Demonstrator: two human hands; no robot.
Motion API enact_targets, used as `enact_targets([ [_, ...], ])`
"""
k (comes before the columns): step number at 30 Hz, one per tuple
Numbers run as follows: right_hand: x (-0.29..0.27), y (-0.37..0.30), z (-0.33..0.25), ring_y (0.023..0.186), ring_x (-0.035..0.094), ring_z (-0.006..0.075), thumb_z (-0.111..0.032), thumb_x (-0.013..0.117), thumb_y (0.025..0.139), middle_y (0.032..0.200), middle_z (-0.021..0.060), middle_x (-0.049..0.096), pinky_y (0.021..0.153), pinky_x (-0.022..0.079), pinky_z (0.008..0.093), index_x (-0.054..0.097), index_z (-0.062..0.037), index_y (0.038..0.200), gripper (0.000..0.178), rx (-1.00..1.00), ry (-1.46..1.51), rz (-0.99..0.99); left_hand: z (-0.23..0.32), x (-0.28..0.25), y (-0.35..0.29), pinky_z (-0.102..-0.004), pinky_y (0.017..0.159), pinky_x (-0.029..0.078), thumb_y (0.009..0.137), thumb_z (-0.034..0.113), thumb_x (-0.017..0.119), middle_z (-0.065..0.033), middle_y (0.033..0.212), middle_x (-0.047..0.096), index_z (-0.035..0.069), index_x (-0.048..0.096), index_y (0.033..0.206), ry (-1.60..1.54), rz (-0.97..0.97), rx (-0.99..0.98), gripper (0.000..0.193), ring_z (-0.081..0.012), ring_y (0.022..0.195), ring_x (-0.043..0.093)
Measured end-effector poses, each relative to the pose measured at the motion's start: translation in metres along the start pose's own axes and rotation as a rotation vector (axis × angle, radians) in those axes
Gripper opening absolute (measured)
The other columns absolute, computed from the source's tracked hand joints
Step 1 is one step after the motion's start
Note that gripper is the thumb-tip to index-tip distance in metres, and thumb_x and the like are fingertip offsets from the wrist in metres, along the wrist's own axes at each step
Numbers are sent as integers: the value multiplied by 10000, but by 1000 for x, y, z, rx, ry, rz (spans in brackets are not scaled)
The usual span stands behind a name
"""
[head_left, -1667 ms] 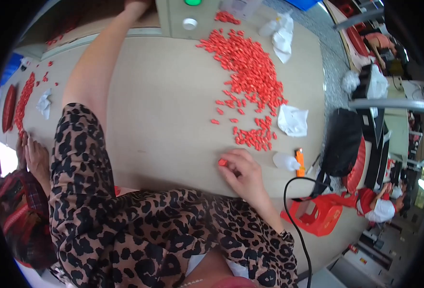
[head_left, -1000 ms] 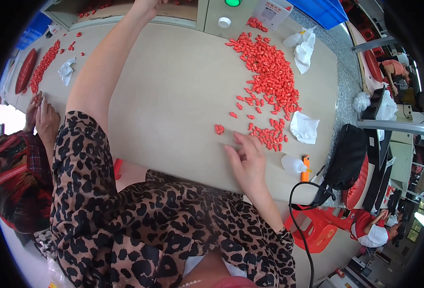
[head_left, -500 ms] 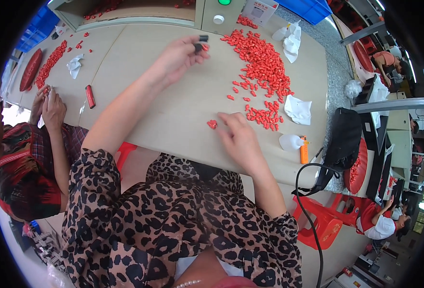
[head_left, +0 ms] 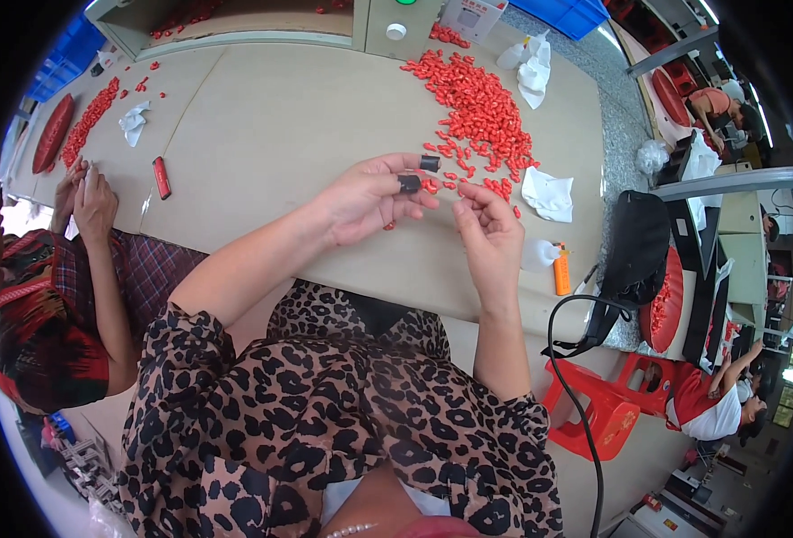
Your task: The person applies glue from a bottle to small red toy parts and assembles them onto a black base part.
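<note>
My left hand (head_left: 374,199) is over the table with black bands on two fingers. A small red knobbly piece (head_left: 430,185) is held at its fingertips. Close on its right, my right hand (head_left: 493,235) has thumb and forefinger pinched together, pointing at that piece. Whatever lies in this pinch is too small to make out. Another red piece shows at the lower edge of my left palm, on the table. Just beyond my hands spreads a large heap of similar red pieces (head_left: 479,108), a smaller group of them partly hidden behind my right hand.
Right of the heap lie a crumpled white tissue (head_left: 547,195), a clear bottle (head_left: 537,255) and an orange lighter (head_left: 562,273). A black bag (head_left: 639,238) hangs at the table's right edge. A grey-green metal box (head_left: 387,27) stands behind. At left, another person's hands (head_left: 94,204) work near a red lighter (head_left: 161,178).
My left hand has come down and right from the far side of the table with its red piece. My right hand has lifted and turned, its fingers now pinched and close to the left.
</note>
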State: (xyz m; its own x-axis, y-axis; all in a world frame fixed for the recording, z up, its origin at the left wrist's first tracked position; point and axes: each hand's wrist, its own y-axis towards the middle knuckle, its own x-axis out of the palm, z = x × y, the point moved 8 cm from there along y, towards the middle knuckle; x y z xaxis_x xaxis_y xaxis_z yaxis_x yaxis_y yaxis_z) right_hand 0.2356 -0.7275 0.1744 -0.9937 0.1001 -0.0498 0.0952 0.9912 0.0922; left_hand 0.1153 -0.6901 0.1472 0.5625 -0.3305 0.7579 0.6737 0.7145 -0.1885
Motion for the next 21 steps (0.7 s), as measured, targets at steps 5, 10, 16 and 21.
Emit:
enact_targets([
  [5,-9,-5,11,618,459,29,-41,559,775,783,15,510,532,375,141,484,33,1037,282,-17,212,-42,-16,7,13,-272,636,478,766,-59,346,-123,988,503,-16,404,1088,50,-14,5,330,-189,774,560],
  [10,-14,-8,23,605,469,33,-31,544,783,795,20,518,490,369,153,498,26,1017,245,99,308,-14,-21,22,14,-252,584,465,733,-64,321,-124,1030,448,-11,380,1108,244,-61,109,383,-170,718,542],
  [16,-21,-4,29,608,481,41,-34,531,795,786,29,528,488,385,159,521,31,956,174,66,232,-30,-33,29,22,-222,500,451,765,-23,377,-121,1045,446,54,376,1132,116,-79,-9,375,-155,660,537],
  [21,-32,-2,26,595,492,58,-24,516,801,801,50,540,511,404,171,514,38,953,164,25,318,28,-34,22,29,-218,506,452,835,94,429,-101,964,508,43,429,1080,94,60,-1,250,-142,638,537],
])
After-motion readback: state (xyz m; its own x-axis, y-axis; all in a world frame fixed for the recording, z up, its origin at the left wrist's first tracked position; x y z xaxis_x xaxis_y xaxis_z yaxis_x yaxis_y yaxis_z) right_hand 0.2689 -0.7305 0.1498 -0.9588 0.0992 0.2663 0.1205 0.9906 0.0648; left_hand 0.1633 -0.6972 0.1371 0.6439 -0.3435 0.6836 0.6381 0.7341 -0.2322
